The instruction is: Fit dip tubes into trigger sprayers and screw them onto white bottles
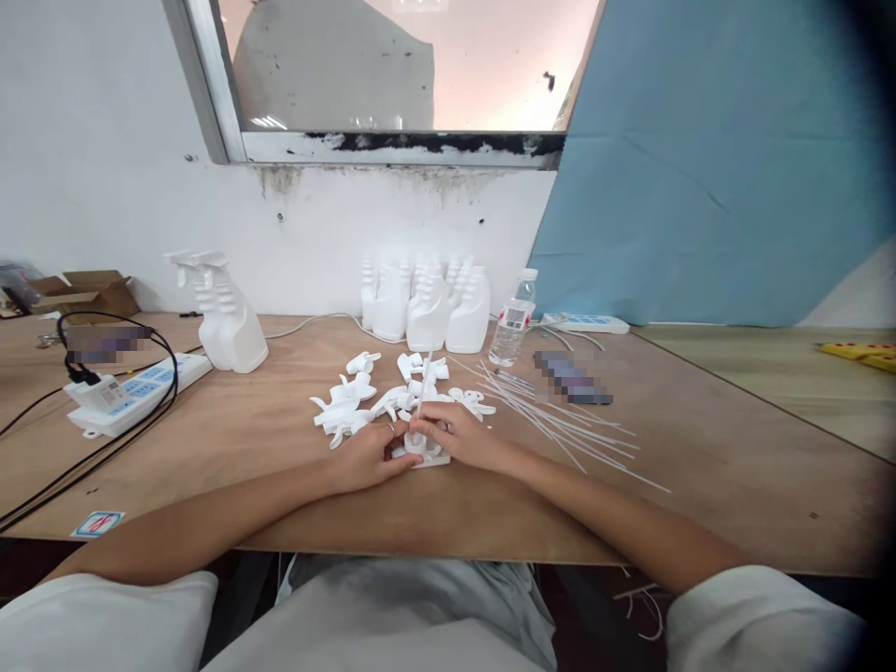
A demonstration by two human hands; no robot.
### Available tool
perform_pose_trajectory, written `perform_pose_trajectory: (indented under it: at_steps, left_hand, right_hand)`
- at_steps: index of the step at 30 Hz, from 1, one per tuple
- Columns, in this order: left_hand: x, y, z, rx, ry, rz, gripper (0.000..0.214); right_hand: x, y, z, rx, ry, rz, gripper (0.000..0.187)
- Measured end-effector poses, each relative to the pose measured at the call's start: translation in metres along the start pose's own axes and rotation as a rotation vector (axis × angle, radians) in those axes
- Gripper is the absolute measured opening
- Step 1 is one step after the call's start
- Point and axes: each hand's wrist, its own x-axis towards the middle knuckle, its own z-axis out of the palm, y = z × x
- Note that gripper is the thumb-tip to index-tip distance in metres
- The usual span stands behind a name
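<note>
Near the table's front edge, my left hand [371, 455] is closed on a white trigger sprayer head [415, 442], partly hidden by the fingers. My right hand [462, 435] pinches the lower part of a thin white dip tube [426, 378], which stands nearly upright over the sprayer head. Whether the tube is seated in it I cannot tell. Just beyond my hands lie several loose trigger sprayer heads [344, 411]. To the right, several long thin tubes [553, 420] are fanned out on the wooden table [490, 518].
White bottles [427, 313] stand by the wall, beside a clear water bottle [513, 322]. Two spray bottles with heads [234, 327] stand at left, near a power strip [150, 387] with black cables. A phone [574, 378] lies at right, before another power strip [588, 323].
</note>
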Motion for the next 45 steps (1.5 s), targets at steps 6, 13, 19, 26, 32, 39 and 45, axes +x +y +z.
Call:
perform_pose_trajectory:
  at_steps: [6, 13, 19, 26, 32, 39, 45]
  left_hand:
    - [0.007, 0.008, -0.007, -0.381, 0.192, -0.046, 0.037]
    - [0.056, 0.006, -0.037, -0.184, 0.130, 0.067, 0.040]
    - [0.151, -0.047, -0.069, 0.170, 0.243, 0.192, 0.052]
    - [0.213, -0.094, -0.071, 0.207, 0.443, -0.175, 0.068]
    - [0.218, -0.099, -0.063, 0.233, 0.441, -0.205, 0.038]
    - [0.198, -0.080, -0.078, 0.211, 0.491, -0.188, 0.038]
    - [0.139, -0.046, -0.160, 0.324, 0.552, -0.095, 0.042]
  right_hand:
    - [-0.001, 0.000, -0.018, 0.195, 0.124, 0.018, 0.040]
    - [0.006, 0.018, -0.048, 0.536, 0.319, 0.197, 0.031]
    - [0.005, 0.045, -0.100, 0.664, 0.717, 0.170, 0.036]
    - [-0.009, 0.063, -0.155, 0.600, 0.906, 0.138, 0.050]
    - [-0.013, 0.062, -0.170, 0.506, 0.962, 0.113, 0.059]
    - [-0.006, 0.048, -0.186, 0.462, 1.063, 0.041, 0.053]
    - [-0.001, 0.008, -0.237, 0.315, 1.137, -0.157, 0.021]
